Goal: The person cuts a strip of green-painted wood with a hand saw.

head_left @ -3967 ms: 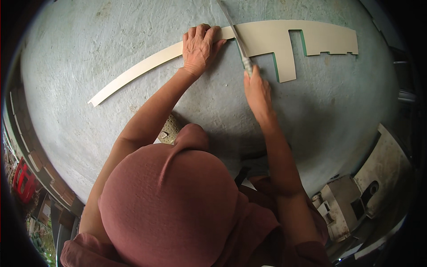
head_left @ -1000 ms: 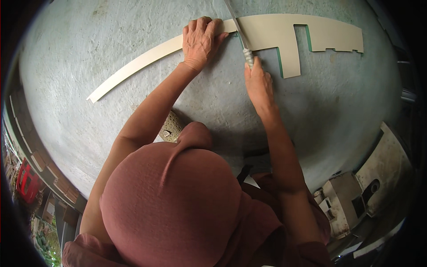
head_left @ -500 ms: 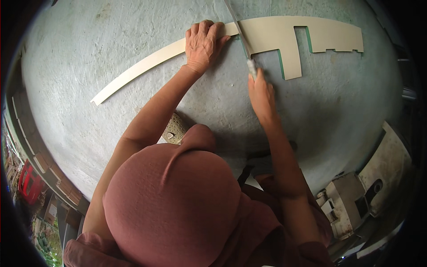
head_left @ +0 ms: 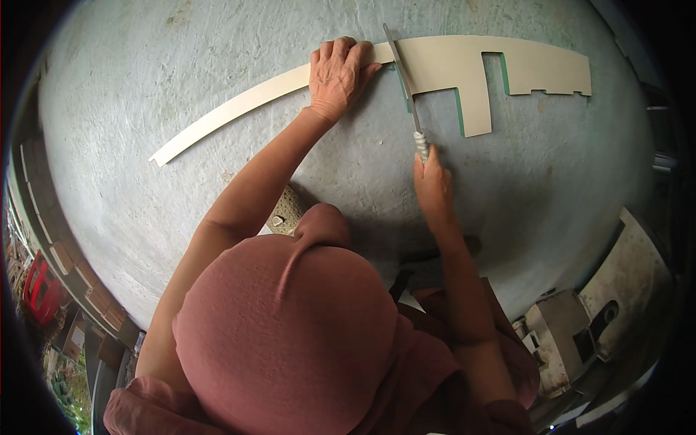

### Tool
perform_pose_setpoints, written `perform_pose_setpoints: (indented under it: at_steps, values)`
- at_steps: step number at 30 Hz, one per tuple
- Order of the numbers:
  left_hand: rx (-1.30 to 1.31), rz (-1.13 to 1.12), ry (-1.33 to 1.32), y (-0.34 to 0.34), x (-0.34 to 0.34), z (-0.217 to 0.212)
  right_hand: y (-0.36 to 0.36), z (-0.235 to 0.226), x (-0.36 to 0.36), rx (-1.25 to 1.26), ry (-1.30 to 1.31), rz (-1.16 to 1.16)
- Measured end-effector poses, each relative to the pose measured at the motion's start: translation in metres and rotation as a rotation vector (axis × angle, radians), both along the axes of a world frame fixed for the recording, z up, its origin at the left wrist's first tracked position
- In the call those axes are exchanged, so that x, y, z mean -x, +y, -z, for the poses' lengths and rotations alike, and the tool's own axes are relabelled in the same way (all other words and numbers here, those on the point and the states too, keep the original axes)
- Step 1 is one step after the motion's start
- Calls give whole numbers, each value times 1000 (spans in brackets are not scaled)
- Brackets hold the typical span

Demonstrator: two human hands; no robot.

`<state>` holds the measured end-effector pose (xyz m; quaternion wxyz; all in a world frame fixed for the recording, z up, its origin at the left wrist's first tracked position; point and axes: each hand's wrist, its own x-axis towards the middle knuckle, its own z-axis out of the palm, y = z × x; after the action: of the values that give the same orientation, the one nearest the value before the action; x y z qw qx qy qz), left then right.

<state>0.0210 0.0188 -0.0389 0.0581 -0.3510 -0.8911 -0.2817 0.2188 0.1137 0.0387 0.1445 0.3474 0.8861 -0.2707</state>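
Note:
A long cream board (head_left: 449,65) with notched cut-outs and green edges lies across the far side of a grey concrete floor (head_left: 181,87). My left hand (head_left: 337,72) presses flat on the board near its middle. My right hand (head_left: 433,185) grips the handle of a thin saw blade (head_left: 403,72), which crosses the board just right of my left hand. The blade runs from the board's far edge down to my right fist. My head, in a reddish-brown cloth (head_left: 290,333), fills the lower middle of the view.
A narrow strip end of the board (head_left: 174,148) reaches out to the left. A small woven-looking object (head_left: 283,214) shows by my left elbow. Concrete blocks and slabs (head_left: 580,326) lie at the lower right. Stacked boards and a red thing (head_left: 43,286) line the left rim.
My right hand has drawn back toward me with the saw, pulling the blade through the board. My left hand stays pressed on the board, which has barely shifted.

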Motion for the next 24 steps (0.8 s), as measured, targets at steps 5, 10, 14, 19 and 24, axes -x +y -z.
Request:
perform_pose_setpoints:
  at_steps: [5,10,14,19,24]
  values:
    - [11,2,19,4,0,-4,16,5,36,16,13,-38]
    - [39,-4,-50,0,-1,-2,9,17,16,-16,24,-30]
    - [49,-5,-73,6,-2,-7,21,9,-10,39,-65,70]
    - [69,8,-78,3,-2,-10,34,-21,15,178,129,190]
    - [68,-6,-68,2,-2,-11,23,-12,18,162,158,120]
